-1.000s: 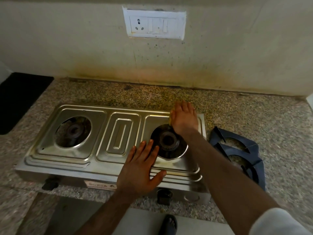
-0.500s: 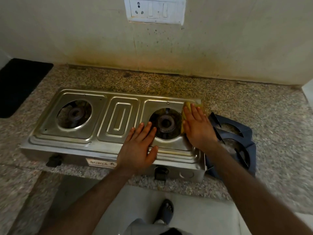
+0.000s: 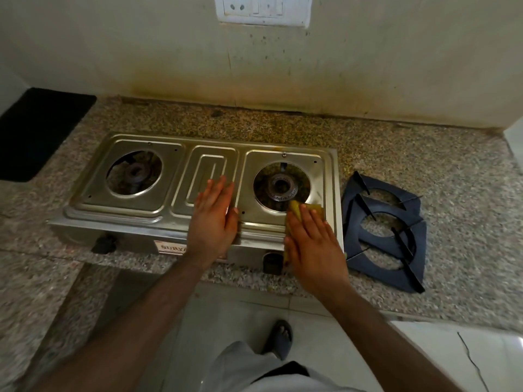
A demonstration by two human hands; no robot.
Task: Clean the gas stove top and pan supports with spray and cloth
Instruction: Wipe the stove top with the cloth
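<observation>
A two-burner steel gas stove (image 3: 169,176) sits on a speckled granite counter, both burners bare. My right hand (image 3: 314,244) presses a yellow cloth (image 3: 294,207) flat on the stove's front right corner, just below the right burner (image 3: 281,186). The cloth shows only at my fingertips and beside my palm. My left hand (image 3: 215,216) lies flat, fingers spread, on the stove's middle panel at the front. Two dark pan supports (image 3: 385,233) lie stacked on the counter right of the stove. No spray bottle is in view.
A stained wall with a white switch plate (image 3: 263,9) rises behind the granite counter (image 3: 452,171). A black mat (image 3: 36,131) lies at the far left. The stove's knobs (image 3: 104,244) face the counter's front edge, and my sandalled foot (image 3: 278,338) stands on the tiled floor below.
My right hand has drawn the cloth from the back of the right burner, round its right side, to the front right corner. My left hand stayed pressed flat on the stove's front middle.
</observation>
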